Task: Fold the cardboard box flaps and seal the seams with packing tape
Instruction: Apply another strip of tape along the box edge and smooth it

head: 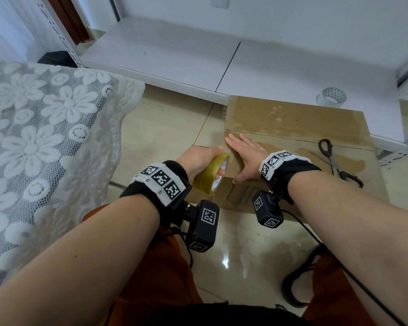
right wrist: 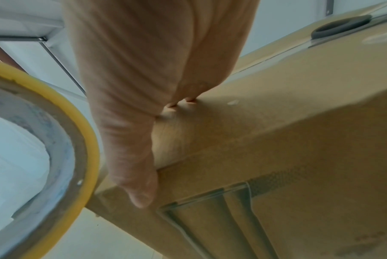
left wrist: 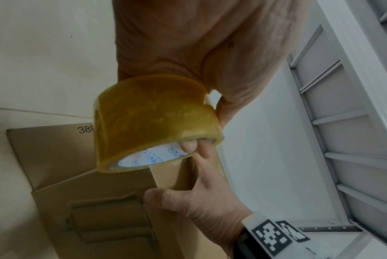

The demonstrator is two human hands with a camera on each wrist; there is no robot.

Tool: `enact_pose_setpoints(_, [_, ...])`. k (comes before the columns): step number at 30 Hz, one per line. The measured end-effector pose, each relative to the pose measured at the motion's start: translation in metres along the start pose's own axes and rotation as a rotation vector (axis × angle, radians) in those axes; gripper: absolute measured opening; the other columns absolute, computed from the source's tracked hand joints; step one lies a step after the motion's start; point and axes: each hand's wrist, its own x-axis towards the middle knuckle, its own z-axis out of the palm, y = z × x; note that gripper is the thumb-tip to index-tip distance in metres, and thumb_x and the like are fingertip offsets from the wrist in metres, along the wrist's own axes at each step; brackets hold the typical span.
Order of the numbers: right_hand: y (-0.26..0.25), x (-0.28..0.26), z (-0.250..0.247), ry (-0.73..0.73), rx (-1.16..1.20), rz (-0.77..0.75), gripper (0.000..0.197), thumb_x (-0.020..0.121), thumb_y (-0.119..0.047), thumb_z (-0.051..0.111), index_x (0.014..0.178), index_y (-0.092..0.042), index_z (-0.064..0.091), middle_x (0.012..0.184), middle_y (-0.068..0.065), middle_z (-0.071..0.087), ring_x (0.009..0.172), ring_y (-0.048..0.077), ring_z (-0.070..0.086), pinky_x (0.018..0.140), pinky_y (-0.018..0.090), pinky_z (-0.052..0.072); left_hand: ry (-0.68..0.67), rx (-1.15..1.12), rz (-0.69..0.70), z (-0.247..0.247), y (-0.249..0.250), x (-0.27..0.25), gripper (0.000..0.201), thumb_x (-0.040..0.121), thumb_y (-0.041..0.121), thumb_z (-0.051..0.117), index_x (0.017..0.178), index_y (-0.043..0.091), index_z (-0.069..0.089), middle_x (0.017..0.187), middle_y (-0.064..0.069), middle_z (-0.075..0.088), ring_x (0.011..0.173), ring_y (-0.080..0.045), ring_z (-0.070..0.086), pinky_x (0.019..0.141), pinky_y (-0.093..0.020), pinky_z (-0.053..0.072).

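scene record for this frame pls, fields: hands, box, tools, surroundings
left hand: grips yellow tape roll at the box's near left corner
right hand: flat on the box top, thumb down over the near edge
cardboard box: on the tiled floor, top flaps folded shut, centre seam visible
scissors: lying on the box top, right side
spare tape roll: on the white shelf behind the box
lace cloth: left of the box

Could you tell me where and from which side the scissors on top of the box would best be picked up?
Probably by the black handle loops. The scissors lie flat on the cardboard box, one loop at the far end, the other at the near end, blades crossing between. Come from above with the right hand, which lies flat nearby, while the left hand holds the tape roll.
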Motion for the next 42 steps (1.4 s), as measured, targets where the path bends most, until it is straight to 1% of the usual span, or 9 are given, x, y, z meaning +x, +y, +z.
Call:
enact_pose_setpoints(4, [-0.004,0.008,0.0,0.019,0.006,0.002,0.125,0.066,-0.045,0.081,0.152,-0.018,-0.005,0.16,-0.002,-0.009,0.147,0.018,-0.009,0.12,0.041,0.003,0.03,0.012,0.022,-0.004,0.002,0.001,0.031,0.099,0.037,0.049,0.095,0.007,0.056,0.05,-0.002,0.064,0.04,-0.009,0.057,0.039,-0.013,0.046])
enact_pose_setpoints(12, [-0.003,0.02,-0.005,0.019,0.02,0.021,0.119,0.071,-0.046,0.076,0.152,-0.018,-0.006,0.16,-0.001,-0.012,0.146,0.019,-0.012,0.118,0.04,-0.002,0.0,0.059,-0.047,-0.009,-0.006,0.005,0.038,0.099,0.034,0.049,0.105,-0.002,0.058,0.047,-0.002,0.064,0.04,-0.01,0.058,0.045,-0.015,0.05])
enact_pose_setpoints(16, [-0.003,0.02,0.001,0.017,0.023,0.026,0.118,0.072,-0.047,0.075,0.152,-0.02,-0.008,0.159,-0.003,-0.015,0.146,0.017,-0.014,0.117,0.039,-0.005,-0.003,0.08,-0.066,-0.008,-0.003,0.002,0.039,0.1,0.031,0.047,0.113,-0.005,0.056,0.043,-0.003,0.061,0.032,-0.008,0.055,0.035,-0.014,0.044])
enact_pose_setpoints(19, [-0.002,0.02,0.001,0.023,0.033,0.026,0.118,0.071,-0.047,0.075,0.152,-0.02,-0.007,0.159,-0.003,-0.014,0.146,0.017,-0.014,0.117,0.038,-0.006,0.014,0.085,-0.063,-0.01,-0.002,0.001,0.038,0.1,0.03,0.048,0.115,-0.004,0.054,0.042,-0.003,0.059,0.029,-0.007,0.052,0.032,-0.013,0.041])
enact_pose_setpoints(21, [-0.002,0.02,0.002,0.027,0.04,0.024,0.119,0.071,-0.046,0.076,0.152,-0.02,-0.007,0.159,-0.003,-0.014,0.146,0.016,-0.014,0.117,0.038,-0.006,0.029,0.087,-0.061,-0.01,-0.003,0.0,0.037,0.099,0.031,0.05,0.111,-0.003,0.056,0.039,-0.001,0.058,0.029,-0.006,0.052,0.031,-0.013,0.04])
enact_pose_setpoints(24, [-0.004,0.019,0.002,0.032,0.047,0.02,0.118,0.071,-0.045,0.076,0.152,-0.021,-0.007,0.159,-0.003,-0.013,0.146,0.017,-0.014,0.117,0.038,-0.006,0.062,0.125,-0.061,-0.01,-0.006,-0.001,0.034,0.096,0.036,0.054,0.093,0.002,0.056,0.037,0.001,0.057,0.027,-0.004,0.05,0.029,-0.012,0.035])
enact_pose_setpoints(35, [-0.007,0.005,0.008,0.076,0.007,-0.033,0.099,0.081,-0.045,0.067,0.153,-0.024,0.001,0.16,-0.007,-0.008,0.146,0.015,-0.012,0.118,0.038,-0.007,0.058,0.168,-0.084,-0.004,-0.01,0.001,0.035,0.097,0.034,0.054,0.079,0.003,0.051,0.036,0.0,0.056,0.025,-0.006,0.049,0.026,-0.012,0.033])
enact_pose_setpoints(40, [-0.008,0.005,0.009,0.065,-0.006,-0.03,0.097,0.083,-0.046,0.065,0.152,-0.025,0.0,0.16,-0.008,-0.009,0.146,0.015,-0.012,0.118,0.039,-0.007,0.053,0.157,-0.099,-0.005,-0.012,0.003,0.033,0.097,0.033,0.054,0.089,0.0,0.052,0.034,-0.001,0.055,0.024,-0.007,0.049,0.026,-0.013,0.033])
enact_pose_setpoints(42, [-0.008,0.006,0.01,0.063,-0.006,-0.034,0.096,0.083,-0.046,0.065,0.152,-0.027,0.0,0.159,-0.009,-0.009,0.146,0.016,-0.013,0.118,0.04,-0.007,0.047,0.136,-0.116,-0.004,-0.012,0.004,0.032,0.097,0.032,0.055,0.087,0.002,0.051,0.035,-0.003,0.055,0.024,-0.008,0.049,0.026,-0.013,0.033])
